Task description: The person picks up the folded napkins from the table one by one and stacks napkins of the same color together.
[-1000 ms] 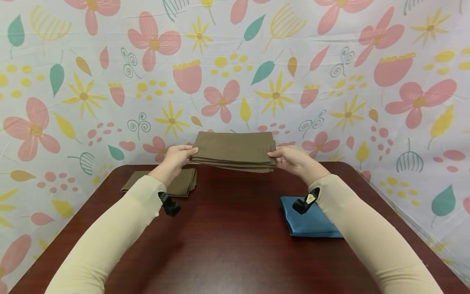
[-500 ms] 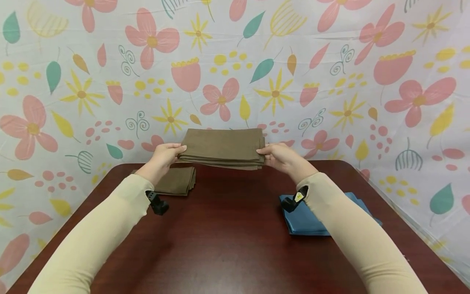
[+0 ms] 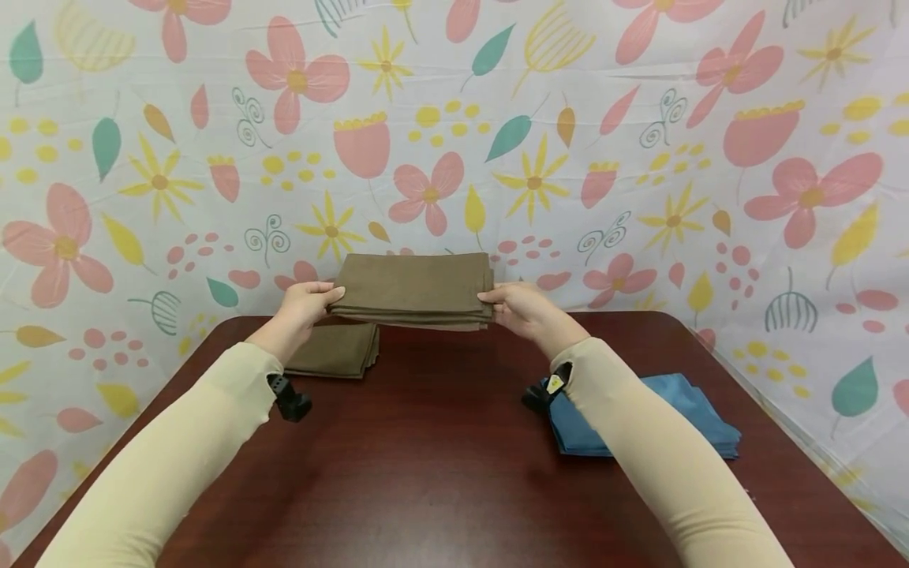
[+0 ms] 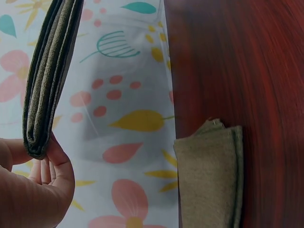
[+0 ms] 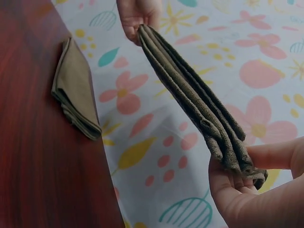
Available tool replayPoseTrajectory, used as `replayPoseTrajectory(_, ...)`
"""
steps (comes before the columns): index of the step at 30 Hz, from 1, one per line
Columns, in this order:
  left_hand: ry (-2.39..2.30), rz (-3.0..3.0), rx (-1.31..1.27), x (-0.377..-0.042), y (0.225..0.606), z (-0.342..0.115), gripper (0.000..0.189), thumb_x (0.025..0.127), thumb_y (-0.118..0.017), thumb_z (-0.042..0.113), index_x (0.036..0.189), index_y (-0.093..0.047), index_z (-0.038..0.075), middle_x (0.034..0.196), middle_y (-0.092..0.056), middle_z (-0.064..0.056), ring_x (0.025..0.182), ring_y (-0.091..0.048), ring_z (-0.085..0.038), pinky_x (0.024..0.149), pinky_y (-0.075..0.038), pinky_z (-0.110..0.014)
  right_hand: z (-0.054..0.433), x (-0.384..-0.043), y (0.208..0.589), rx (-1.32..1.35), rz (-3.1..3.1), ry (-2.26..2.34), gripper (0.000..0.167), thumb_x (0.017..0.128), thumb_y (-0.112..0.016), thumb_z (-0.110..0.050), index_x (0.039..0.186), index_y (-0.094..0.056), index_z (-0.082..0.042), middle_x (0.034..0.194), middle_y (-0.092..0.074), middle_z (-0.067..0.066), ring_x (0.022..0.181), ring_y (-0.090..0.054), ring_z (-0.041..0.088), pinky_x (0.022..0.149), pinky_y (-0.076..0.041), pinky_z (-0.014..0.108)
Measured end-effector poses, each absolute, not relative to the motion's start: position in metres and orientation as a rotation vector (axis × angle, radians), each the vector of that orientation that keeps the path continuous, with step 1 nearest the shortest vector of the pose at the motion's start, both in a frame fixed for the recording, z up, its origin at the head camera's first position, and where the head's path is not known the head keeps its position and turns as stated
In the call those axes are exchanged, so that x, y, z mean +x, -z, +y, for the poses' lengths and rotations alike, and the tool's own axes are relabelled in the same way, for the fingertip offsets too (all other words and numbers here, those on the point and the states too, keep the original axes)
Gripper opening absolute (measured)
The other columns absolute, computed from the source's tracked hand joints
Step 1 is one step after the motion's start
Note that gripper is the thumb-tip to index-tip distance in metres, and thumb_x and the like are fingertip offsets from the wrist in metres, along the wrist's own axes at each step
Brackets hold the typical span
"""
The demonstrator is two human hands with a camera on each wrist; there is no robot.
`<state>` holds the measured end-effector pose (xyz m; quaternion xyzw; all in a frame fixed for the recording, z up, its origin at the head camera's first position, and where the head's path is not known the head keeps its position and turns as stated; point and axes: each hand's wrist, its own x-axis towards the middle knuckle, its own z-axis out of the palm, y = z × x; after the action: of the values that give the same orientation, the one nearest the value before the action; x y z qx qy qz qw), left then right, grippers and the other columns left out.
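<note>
Between both hands a folded olive-brown cloth (image 3: 412, 282) is held up above the far part of the table, its layers stacked flat. My left hand (image 3: 297, 312) pinches its left end, thumb on top and fingers beneath. At the opposite end my right hand (image 3: 527, 314) pinches it the same way. The right wrist view shows the several folded layers of the held cloth (image 5: 190, 95) edge-on, gripped at both ends. A second folded olive-brown cloth (image 3: 337, 351) lies on the table below and beside the left hand, partly covered by it in the head view.
A folded blue cloth (image 3: 682, 406) lies on the right of the dark red-brown wooden table (image 3: 426, 442), partly behind the right forearm. A flower-patterned white sheet (image 3: 454, 118) hangs behind the table's far edge. Each wrist wears a small black camera (image 3: 289, 398).
Both hands have moved left together with the held cloth, closer above the lying olive-brown cloth. More of the blue cloth now shows beside the right sleeve.
</note>
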<state>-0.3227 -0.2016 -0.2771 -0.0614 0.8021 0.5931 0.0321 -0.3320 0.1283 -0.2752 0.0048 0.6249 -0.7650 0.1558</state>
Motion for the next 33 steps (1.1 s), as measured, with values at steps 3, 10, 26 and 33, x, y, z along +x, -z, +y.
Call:
replayPoseTrajectory(3, -1.816, 2.510, -0.191, -0.322, 0.278, -0.208, 0.056, 0.101, -0.051, 0.027, 0.150, -0.035, 0.004, 0.160, -0.021, -0.013, 0.142, -0.031, -0.037, 0.119, -0.025, -0.050, 0.121, -0.334, 0.277, 0.009, 1.773, 2.201, 0.084, 0.097, -0.049, 0.003, 0.155, 0.010, -0.007, 0.164, 0.006, 0.005, 0.151, -0.003, 0.027, 0.123, -0.013, 0.040)
replayPoseTrajectory(10, -1.763, 2.590, -0.183, -0.323, 0.278, -0.225, 0.055, 0.103, -0.048, 0.026, 0.151, -0.032, 0.003, 0.159, -0.021, -0.017, 0.147, -0.018, -0.036, 0.119, -0.022, -0.052, 0.102, -0.337, 0.281, 0.006, 1.783, 2.195, 0.077, 0.097, -0.051, 0.002, 0.155, -0.001, -0.003, 0.164, 0.002, 0.006, 0.150, -0.009, 0.028, 0.123, -0.017, 0.041)
replayPoseTrajectory(26, -1.739, 2.583, -0.192, -0.325, 0.285, -0.244, 0.056, 0.103, -0.046, 0.026, 0.152, -0.029, 0.002, 0.159, -0.019, -0.019, 0.147, -0.017, -0.038, 0.119, -0.021, -0.055, 0.080, -0.347, 0.291, 0.049, 1.792, 2.197, 0.080, 0.096, -0.053, 0.003, 0.156, -0.001, -0.006, 0.164, -0.004, 0.007, 0.151, -0.006, 0.030, 0.122, -0.020, 0.041)
replayPoseTrajectory(33, -1.746, 2.585, -0.221, -0.327, 0.291, -0.256, 0.056, 0.104, -0.045, 0.024, 0.152, -0.028, 0.002, 0.160, -0.018, -0.019, 0.147, -0.018, -0.038, 0.119, -0.022, -0.054, 0.065, -0.350, 0.297, 0.052, 1.775, 2.210, 0.078, 0.095, -0.053, 0.005, 0.156, -0.004, -0.004, 0.164, -0.007, 0.008, 0.149, -0.014, 0.031, 0.119, -0.027, 0.042)
